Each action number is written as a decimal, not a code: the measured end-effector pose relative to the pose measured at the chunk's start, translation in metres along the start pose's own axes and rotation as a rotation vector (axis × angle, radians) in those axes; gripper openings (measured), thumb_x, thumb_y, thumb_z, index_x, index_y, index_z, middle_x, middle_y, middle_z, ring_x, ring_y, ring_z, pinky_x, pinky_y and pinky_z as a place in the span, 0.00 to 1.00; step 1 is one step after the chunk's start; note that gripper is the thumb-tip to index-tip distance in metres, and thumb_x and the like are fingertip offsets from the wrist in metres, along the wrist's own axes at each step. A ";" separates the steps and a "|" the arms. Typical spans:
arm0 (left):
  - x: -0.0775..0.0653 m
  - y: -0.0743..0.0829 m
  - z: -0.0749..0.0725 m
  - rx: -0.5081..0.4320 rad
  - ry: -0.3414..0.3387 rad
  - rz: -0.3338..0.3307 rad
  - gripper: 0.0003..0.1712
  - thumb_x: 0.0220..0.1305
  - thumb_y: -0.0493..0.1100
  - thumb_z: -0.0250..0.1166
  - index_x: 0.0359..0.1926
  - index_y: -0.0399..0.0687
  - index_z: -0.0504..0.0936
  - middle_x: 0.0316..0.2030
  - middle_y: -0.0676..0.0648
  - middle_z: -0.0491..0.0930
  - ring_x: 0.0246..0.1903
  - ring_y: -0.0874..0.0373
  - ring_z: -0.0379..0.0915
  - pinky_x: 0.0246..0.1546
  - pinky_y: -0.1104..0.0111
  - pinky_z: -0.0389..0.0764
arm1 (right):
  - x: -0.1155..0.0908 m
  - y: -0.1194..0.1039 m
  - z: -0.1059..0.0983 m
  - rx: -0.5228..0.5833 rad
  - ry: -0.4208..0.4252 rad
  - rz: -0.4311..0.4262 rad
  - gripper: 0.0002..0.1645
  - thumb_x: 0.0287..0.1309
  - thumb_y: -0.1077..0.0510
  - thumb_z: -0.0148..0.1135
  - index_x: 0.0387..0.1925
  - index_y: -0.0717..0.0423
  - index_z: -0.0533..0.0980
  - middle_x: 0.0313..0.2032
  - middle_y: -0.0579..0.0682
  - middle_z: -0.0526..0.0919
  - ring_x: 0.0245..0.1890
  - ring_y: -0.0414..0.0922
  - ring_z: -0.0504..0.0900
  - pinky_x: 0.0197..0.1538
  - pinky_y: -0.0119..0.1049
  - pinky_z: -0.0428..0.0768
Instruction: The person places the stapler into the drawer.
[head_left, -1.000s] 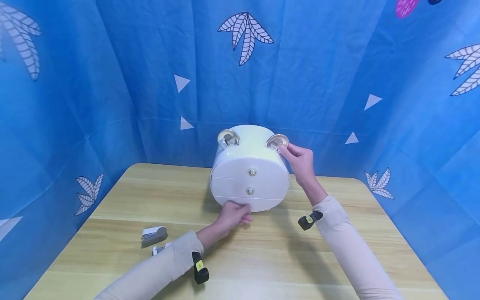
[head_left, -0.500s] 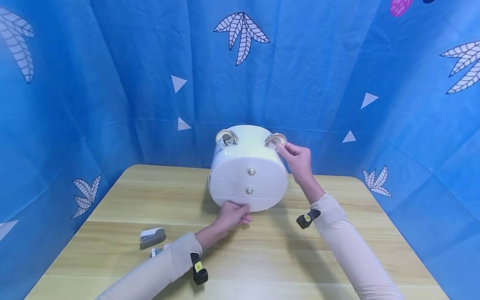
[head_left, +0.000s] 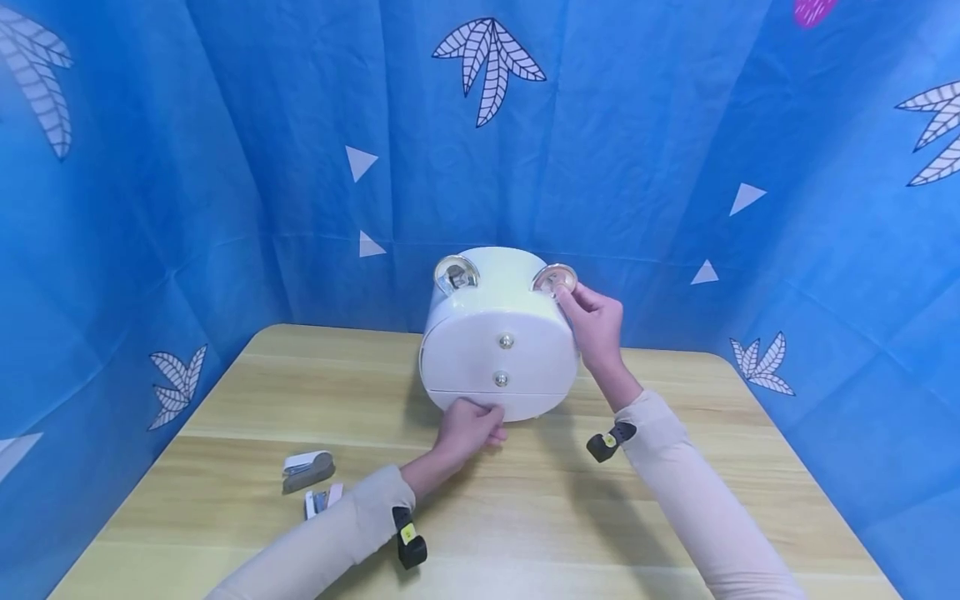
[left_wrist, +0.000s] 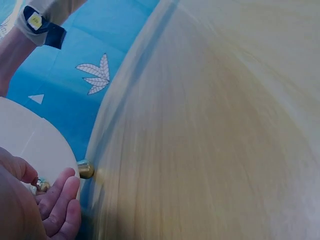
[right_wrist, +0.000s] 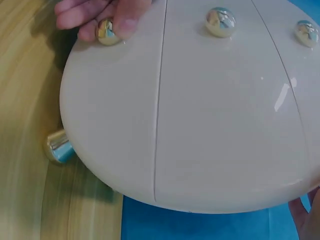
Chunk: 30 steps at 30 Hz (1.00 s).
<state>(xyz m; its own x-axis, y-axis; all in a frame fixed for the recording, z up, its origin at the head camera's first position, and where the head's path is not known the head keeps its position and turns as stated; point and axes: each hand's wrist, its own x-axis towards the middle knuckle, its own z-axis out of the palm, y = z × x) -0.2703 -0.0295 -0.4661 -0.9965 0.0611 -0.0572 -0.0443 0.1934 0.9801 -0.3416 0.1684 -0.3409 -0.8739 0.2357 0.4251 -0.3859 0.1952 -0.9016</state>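
Observation:
A glossy white drawer box with an oval front stands on the table, with round gold knobs down its front. Two gold-rimmed, ear-like pieces rise from its top. My left hand is low at the front; in the right wrist view its thumb and fingers pinch the lowest knob. At the top right, my right hand pinches the right ear-like piece between thumb and fingers. The left ear-like piece is untouched. A short gold foot shows under the box.
To the left on the wooden table lies a grey and white stapler. Beside it, a small white and blue item is partly behind my left sleeve. A blue patterned curtain hangs behind the table and along both sides.
My left forearm has shifted slightly right, uncovering more of the small white and blue item. My right wrist has moved slightly left. Both hands keep their holds, and the box stays in place.

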 end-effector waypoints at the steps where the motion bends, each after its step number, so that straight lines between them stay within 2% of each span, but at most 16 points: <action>1: 0.000 0.000 0.000 0.011 0.004 0.008 0.17 0.64 0.42 0.66 0.29 0.29 0.86 0.22 0.40 0.87 0.22 0.50 0.87 0.28 0.64 0.88 | 0.000 0.000 0.001 0.000 0.009 0.004 0.19 0.63 0.53 0.70 0.53 0.56 0.84 0.50 0.61 0.87 0.35 0.31 0.85 0.37 0.21 0.83; 9: -0.004 -0.002 0.000 0.076 0.008 0.025 0.19 0.68 0.47 0.67 0.30 0.33 0.88 0.22 0.43 0.88 0.22 0.54 0.87 0.27 0.67 0.87 | -0.001 -0.002 0.003 0.017 0.022 -0.016 0.17 0.65 0.61 0.66 0.53 0.64 0.82 0.48 0.67 0.85 0.30 0.29 0.83 0.34 0.20 0.81; 15: -0.005 0.000 0.001 0.092 0.001 0.002 0.19 0.68 0.47 0.66 0.33 0.32 0.88 0.22 0.44 0.88 0.21 0.57 0.86 0.27 0.69 0.87 | -0.001 0.000 0.001 0.024 0.030 -0.036 0.16 0.63 0.58 0.69 0.51 0.60 0.84 0.46 0.67 0.87 0.29 0.29 0.83 0.33 0.20 0.81; 22: -0.008 0.002 -0.004 0.049 -0.018 -0.022 0.19 0.67 0.45 0.66 0.30 0.29 0.87 0.22 0.40 0.87 0.22 0.52 0.87 0.28 0.65 0.88 | -0.001 0.002 0.001 0.010 0.015 -0.070 0.17 0.62 0.57 0.69 0.51 0.59 0.84 0.46 0.66 0.87 0.32 0.29 0.84 0.36 0.20 0.82; 30: -0.016 0.002 -0.007 0.160 -0.059 -0.037 0.19 0.66 0.49 0.68 0.27 0.38 0.89 0.21 0.46 0.88 0.21 0.57 0.86 0.25 0.69 0.86 | -0.001 0.001 -0.001 -0.009 0.022 -0.079 0.17 0.62 0.56 0.70 0.50 0.59 0.85 0.43 0.67 0.88 0.29 0.30 0.84 0.33 0.21 0.82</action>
<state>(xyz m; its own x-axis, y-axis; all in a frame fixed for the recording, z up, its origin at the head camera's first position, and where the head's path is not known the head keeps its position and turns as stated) -0.2553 -0.0365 -0.4619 -0.9882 0.1079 -0.1088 -0.0647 0.3502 0.9344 -0.3410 0.1689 -0.3427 -0.8342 0.2403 0.4963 -0.4505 0.2222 -0.8647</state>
